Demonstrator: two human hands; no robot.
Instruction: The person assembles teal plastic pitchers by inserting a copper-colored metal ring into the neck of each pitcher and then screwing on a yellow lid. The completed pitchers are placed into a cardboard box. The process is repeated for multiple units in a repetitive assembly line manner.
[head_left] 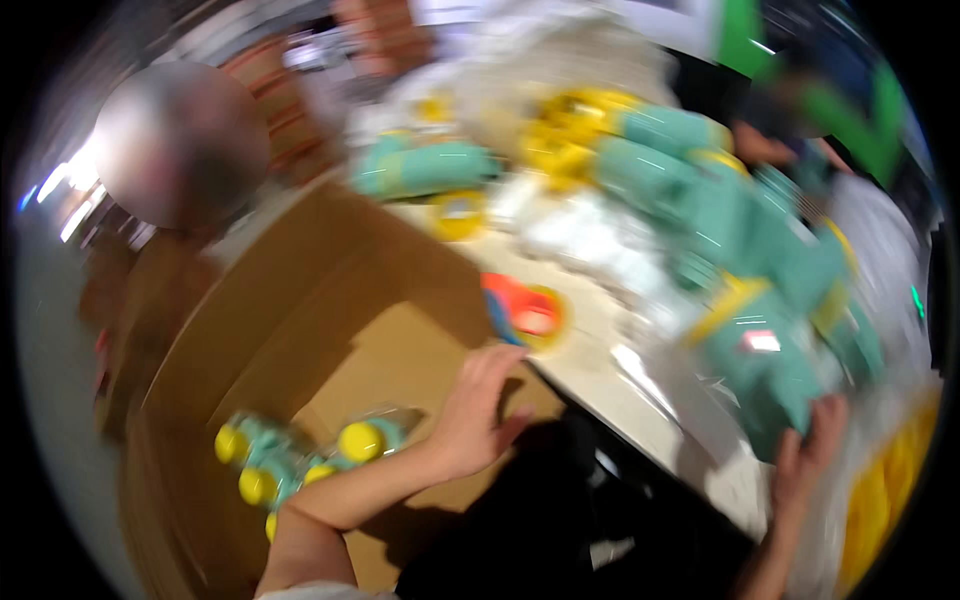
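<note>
My left hand (pixel 475 420) is held over the near rim of an open cardboard box (pixel 300 270), thumb apart from its stretched fingers, with nothing in it. Inside the box stand several teal bottles with yellow caps (pixel 362 441), partly covered by my left forearm. At the right, my right hand (pixel 808 450) has its fingers apart beside a teal shiny bundle (pixel 750 350) with a yellow band. Blur hides whether it touches the bundle. An orange-red tape dispenser (pixel 530 312) lies on the table beside the box.
More teal bundles (pixel 680 190) and yellow pieces (pixel 570 130) are heaped on the pale table (pixel 600 375), with clear plastic items (pixel 590 240) before them. A yellow tape roll (pixel 459 214) lies near the box. People stand at the far left and far right.
</note>
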